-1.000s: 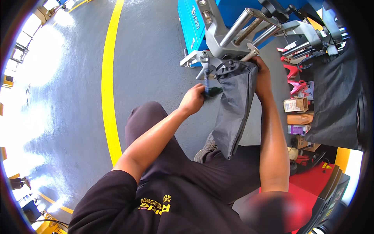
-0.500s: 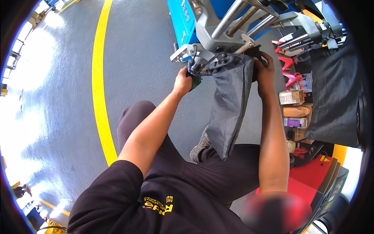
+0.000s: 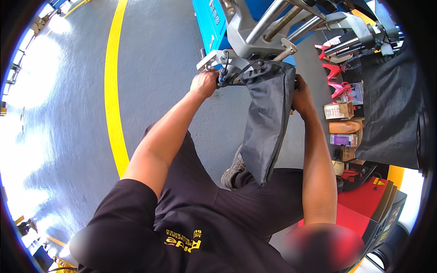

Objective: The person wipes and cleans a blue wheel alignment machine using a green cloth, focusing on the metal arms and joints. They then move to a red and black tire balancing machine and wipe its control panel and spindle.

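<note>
A long black fabric bag [image 3: 268, 123] hangs from the metal clamp assembly [image 3: 259, 38], its lower end tapering over my leg. At the left end of the clamp's silver arm, next to a cord with a bluish-black toggle [image 3: 223, 73], is my left hand [image 3: 205, 84]. Its fingers curl away beneath the arm, so I cannot see what they grip. My right hand [image 3: 301, 96] is at the bag's upper right edge, partly behind the fabric. The fingers are bent, and the bag covers their tips.
A blue cabinet [image 3: 211, 22] stands behind the clamp. To the right are pink-red stands [image 3: 339, 88], small boxes [image 3: 343, 139], a black cover [image 3: 391, 113] and a red machine [image 3: 359, 195]. A yellow line [image 3: 111, 91] runs along the grey floor at left.
My left hand has moved slightly left and up along the silver arm. The dark cloth seen at both hands is now hidden. My right hand has shifted lower, further behind the bag.
</note>
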Action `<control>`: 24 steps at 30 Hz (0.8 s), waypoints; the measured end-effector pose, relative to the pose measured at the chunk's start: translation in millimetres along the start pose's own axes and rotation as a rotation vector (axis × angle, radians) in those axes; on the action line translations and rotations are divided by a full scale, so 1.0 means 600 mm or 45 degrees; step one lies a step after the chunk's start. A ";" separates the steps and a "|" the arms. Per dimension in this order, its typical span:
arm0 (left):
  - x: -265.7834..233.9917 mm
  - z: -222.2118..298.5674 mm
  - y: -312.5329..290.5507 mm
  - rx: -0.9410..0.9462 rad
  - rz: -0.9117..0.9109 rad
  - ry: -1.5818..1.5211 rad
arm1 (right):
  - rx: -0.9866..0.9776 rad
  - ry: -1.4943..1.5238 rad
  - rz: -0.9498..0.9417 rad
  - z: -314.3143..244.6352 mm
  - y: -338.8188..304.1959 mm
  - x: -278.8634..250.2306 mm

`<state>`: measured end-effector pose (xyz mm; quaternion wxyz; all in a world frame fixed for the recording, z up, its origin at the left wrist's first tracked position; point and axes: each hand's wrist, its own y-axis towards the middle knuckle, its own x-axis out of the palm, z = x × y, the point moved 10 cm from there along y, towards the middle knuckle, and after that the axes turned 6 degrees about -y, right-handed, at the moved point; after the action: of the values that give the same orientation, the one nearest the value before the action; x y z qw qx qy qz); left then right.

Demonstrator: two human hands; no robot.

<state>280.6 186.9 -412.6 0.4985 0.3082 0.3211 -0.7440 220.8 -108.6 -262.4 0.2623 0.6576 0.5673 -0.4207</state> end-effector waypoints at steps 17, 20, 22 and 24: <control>0.035 -0.199 -0.085 -0.909 0.397 -1.754 | -0.285 -0.440 -0.549 0.004 -0.023 0.099; -0.024 -0.152 -0.055 -0.505 0.542 -1.445 | -0.309 -0.270 -0.535 -0.022 -0.032 0.109; -0.044 -0.111 -0.047 -0.465 0.512 -1.191 | -0.425 -0.194 -0.557 -0.012 -0.028 0.121; -0.040 -0.089 -0.059 -0.564 0.368 -1.044 | -0.468 -0.229 -0.573 0.021 -0.025 0.134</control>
<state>262.0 252.3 -419.8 0.7357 -0.0822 0.2028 -0.6410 203.4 -73.6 -335.3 0.3264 0.4170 0.7398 -0.4150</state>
